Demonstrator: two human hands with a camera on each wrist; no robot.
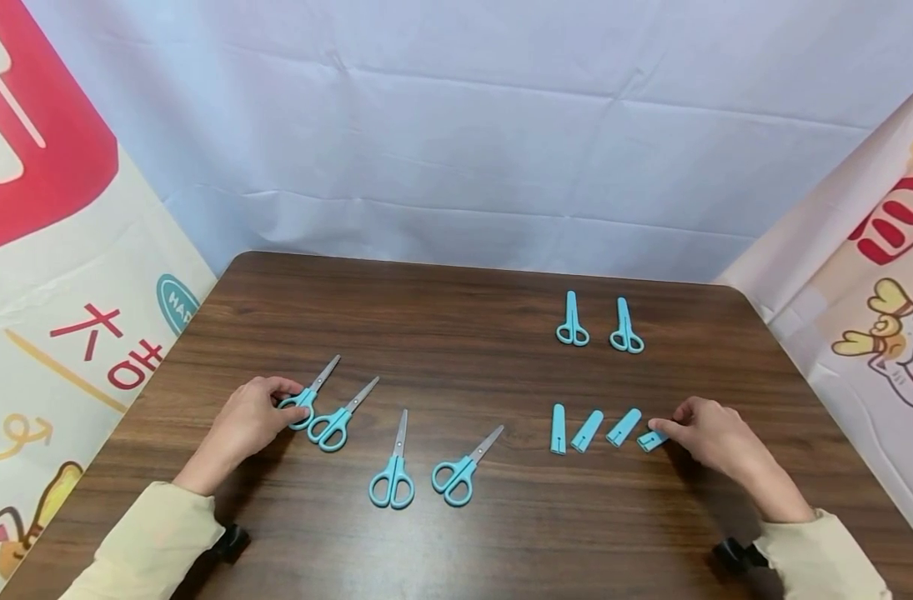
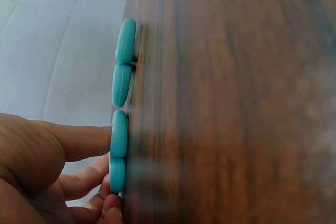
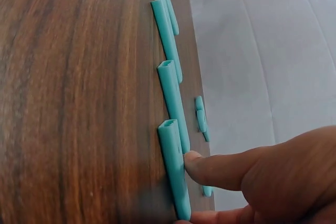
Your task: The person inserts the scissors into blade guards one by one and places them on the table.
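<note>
At the left of the table, my left hand point(image 1: 249, 417) has its thumb and fingers around the turquoise handles of a pair of scissors point(image 1: 312, 392), whose bare blades point up and to the right. Seen edge-on in the left wrist view, those handles point(image 2: 119, 135) lie between thumb and fingers. A second pair of scissors point(image 1: 342, 419) lies right beside it. On the right side my right hand point(image 1: 714, 437) pinches a turquoise scissor blade cover point(image 1: 652, 441), the rightmost in a row. In the right wrist view this cover point(image 3: 175, 169) lies low over the wood, its open end facing up-frame.
Two more bare scissors lie mid-table, one upright point(image 1: 392, 475) and one slanted point(image 1: 459, 475). Three loose blade covers point(image 1: 588, 431) lie left of my right hand. Farther back are two sheathed scissors, one left point(image 1: 572, 317) and one right point(image 1: 624, 323). White cloth point(image 1: 456, 150) hangs behind the table.
</note>
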